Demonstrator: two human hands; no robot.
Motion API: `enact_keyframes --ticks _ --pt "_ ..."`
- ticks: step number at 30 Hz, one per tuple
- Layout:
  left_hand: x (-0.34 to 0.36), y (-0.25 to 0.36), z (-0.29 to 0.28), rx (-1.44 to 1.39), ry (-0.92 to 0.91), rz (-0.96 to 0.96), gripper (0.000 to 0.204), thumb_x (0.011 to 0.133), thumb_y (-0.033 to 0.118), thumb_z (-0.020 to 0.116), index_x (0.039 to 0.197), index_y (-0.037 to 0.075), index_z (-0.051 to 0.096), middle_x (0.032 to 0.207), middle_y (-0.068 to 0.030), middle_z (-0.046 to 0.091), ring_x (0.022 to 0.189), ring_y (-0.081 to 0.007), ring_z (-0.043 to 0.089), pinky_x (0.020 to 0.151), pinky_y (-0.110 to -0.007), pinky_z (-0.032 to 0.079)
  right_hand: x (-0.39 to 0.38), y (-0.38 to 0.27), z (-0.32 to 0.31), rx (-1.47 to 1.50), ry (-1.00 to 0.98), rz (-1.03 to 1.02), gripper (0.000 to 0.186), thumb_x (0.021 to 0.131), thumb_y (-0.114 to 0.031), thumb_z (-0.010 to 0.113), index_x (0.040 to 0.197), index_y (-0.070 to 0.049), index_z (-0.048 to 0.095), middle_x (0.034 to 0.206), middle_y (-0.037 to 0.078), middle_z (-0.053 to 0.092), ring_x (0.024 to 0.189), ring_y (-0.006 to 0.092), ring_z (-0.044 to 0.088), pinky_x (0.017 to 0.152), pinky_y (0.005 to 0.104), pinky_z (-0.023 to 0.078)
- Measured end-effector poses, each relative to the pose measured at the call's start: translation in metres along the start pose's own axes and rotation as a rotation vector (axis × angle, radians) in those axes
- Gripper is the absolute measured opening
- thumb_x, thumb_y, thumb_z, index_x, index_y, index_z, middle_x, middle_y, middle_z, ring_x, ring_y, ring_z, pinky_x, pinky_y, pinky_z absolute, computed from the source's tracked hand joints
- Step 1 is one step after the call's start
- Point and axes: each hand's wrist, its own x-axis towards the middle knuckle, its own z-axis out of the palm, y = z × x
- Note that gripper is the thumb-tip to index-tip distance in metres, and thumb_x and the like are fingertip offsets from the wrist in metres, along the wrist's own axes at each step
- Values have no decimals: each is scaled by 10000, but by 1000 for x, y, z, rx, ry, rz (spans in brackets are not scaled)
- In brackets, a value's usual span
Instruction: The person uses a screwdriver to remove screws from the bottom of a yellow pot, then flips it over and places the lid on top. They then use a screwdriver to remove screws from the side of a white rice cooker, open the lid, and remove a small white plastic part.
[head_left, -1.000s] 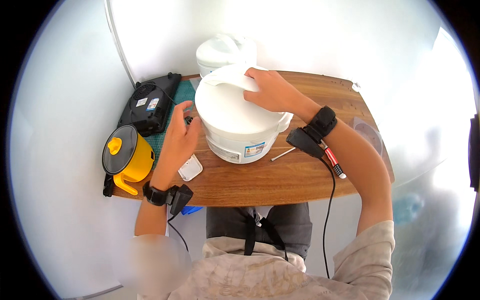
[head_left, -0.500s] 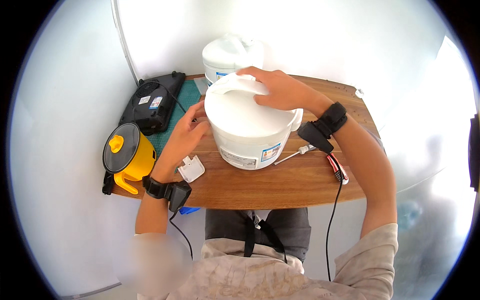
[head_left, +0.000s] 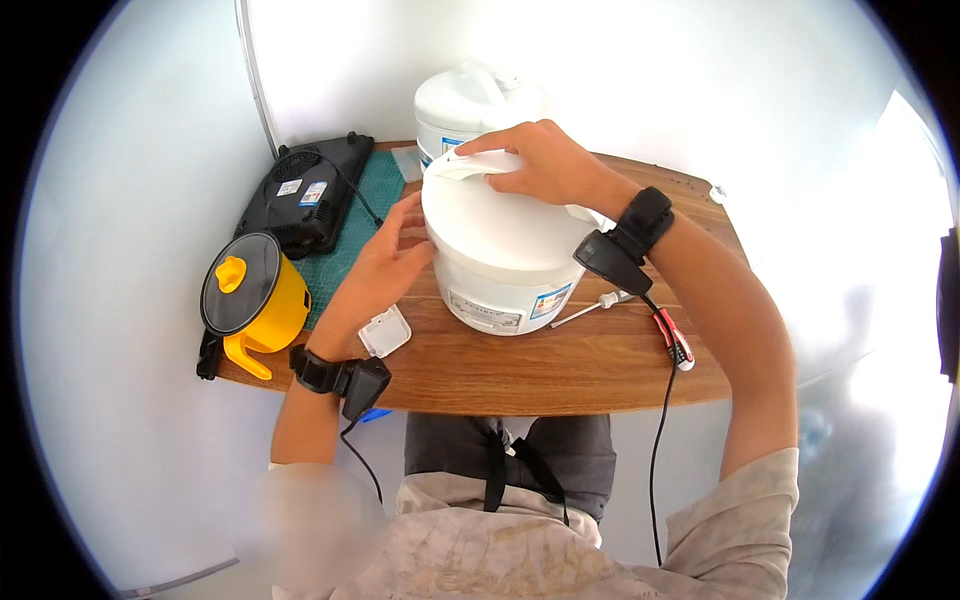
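Observation:
A white rice cooker (head_left: 505,238) with a rounded lid stands upright on the wooden table in front of me. On top, my right hand (head_left: 555,168) is closed about the left part of its carrying handle (head_left: 462,168), thumb below and fingers over it. My left hand (head_left: 382,270) rests against the cooker's left side, fingers stretched and apart; some fingertips are hidden by the body. Close to my left wrist lies a small white plastic cover (head_left: 386,332). A screwdriver (head_left: 592,309) with a pale handle lies right of the cooker.
Behind stands a second white cooker (head_left: 462,105). At left are a yellow pot (head_left: 275,318) with a dark lid and a black appliance (head_left: 310,215) with a cord, partly on a green cutting mat (head_left: 378,190). A red-and-white tool (head_left: 678,345) lies at the right, beside the wooden table's (head_left: 540,385) front edge.
My right hand has shifted slightly left along the handle. The cooker has turned or shifted a little, and my left hand stays against its side. The whole view has moved slightly.

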Motion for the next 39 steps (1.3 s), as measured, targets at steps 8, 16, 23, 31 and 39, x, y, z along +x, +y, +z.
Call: enact_keyframes --ticks 8,16,23,31,39 --pt "2 -7 0 179 136 214 466 1007 150 598 1443 49 467 1344 -179 584 1239 -248 590 990 -371 518 -40 -11 -31 227 511 117 491 856 -81 657 1340 -91 577 848 82 690 688 184 645 668 329 544" --pt "-1 54 68 626 87 573 302 948 271 687 1159 59 650 1195 -128 658 1058 -322 660 875 -410 553 -103 10 -26 752 1059 148 245 923 -34 572 1163 12 594 735 1 599 552 48 506 445 204 353" --pt "4 44 109 1031 -126 428 455 902 536 692 900 81 697 742 -113 721 655 -271 711 582 -395 556 -143 47 -6 882 1253 208 276 1063 -170 471 1191 20 625 1001 99 714 815 136 710 633 272 582" --pt "2 29 116 932 81 681 472 861 531 730 691 96 660 523 -92 611 480 -252 643 458 -363 496 -162 62 -17 833 1057 309 279 1061 -186 491 1187 18 634 990 100 719 805 142 709 634 276 579" --pt "4 27 114 882 107 711 455 842 508 759 683 97 647 502 -75 589 469 -237 635 446 -340 482 -164 68 -28 758 943 337 283 1058 -202 512 1184 16 642 979 101 724 794 149 707 635 280 576"
